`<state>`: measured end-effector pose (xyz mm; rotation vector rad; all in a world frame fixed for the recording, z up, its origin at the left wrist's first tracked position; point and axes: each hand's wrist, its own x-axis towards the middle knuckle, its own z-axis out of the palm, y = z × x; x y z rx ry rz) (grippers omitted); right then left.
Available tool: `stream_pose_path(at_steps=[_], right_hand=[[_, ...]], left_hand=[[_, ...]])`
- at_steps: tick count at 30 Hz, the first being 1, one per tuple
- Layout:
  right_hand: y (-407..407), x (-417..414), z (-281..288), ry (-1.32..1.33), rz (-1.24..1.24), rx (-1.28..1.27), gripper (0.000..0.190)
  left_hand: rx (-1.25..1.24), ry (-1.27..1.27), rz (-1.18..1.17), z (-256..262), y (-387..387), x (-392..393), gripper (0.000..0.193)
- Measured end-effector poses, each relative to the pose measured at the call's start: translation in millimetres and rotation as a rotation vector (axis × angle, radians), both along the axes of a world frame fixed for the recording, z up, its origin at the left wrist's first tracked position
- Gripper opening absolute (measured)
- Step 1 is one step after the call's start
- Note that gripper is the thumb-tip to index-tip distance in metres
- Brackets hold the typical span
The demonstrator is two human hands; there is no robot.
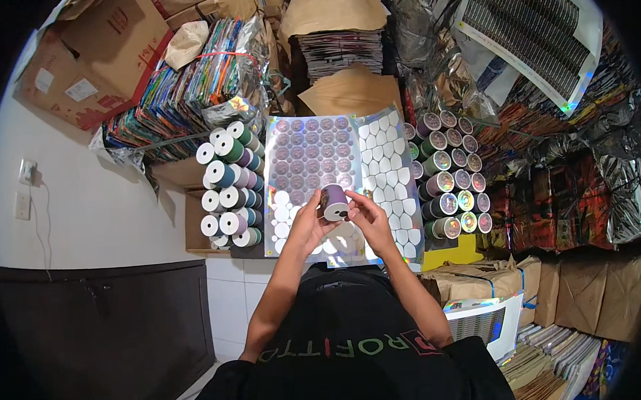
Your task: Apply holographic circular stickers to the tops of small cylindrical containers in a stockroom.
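A spool of purple thread (333, 195) is held between both hands, its white end disc tilted towards me. A dark hole shows in that disc. My left hand (306, 224) grips the spool from the left, beside a dark patterned label on its side. The fingers and thumb of my right hand (372, 222) press on its right side and end. Beneath lies a sticker sheet (311, 155) of round shiny stickers, with bare white circles in its lower part. A second sheet (386, 159) of rounded white shapes overlaps it at the right.
Stacked spools with plain white ends (232, 195) stand at left. Other spools with round shiny stickers on their ends (447, 203) stand at right. Behind are a cardboard box (105, 54), bundled plastic sheets (186, 82) and a paper-covered stack (341, 49). Wrapped parcels (485, 278) lie at lower right.
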<state>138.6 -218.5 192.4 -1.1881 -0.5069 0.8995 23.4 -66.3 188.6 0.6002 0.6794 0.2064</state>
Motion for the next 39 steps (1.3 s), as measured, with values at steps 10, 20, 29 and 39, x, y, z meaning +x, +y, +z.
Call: stream_pose_path(at_steps=[10, 20, 29, 39], right_hand=[[-5.5, 2.6, -11.8, -0.035, -0.072, -0.058, 0.042], [-22.5, 9.5, -18.7, -0.040, -0.182, -0.085, 0.041], [-47.2, 11.0, -15.7, -0.215, -0.357, -0.107, 0.056], [-70.5, 11.4, -8.5, -0.199, -0.486, -0.171, 0.059]], left_hand=[[0.087, -0.025, -0.011, 10.7, -7.6, 1.9, 0.045], [0.241, -0.044, -0.108, -2.9, -19.0, 19.7, 0.045], [0.561, -0.114, -0.173, 12.2, -40.4, 47.2, 0.059], [0.735, -0.130, -0.330, 10.0, -60.9, 76.9, 0.060]])
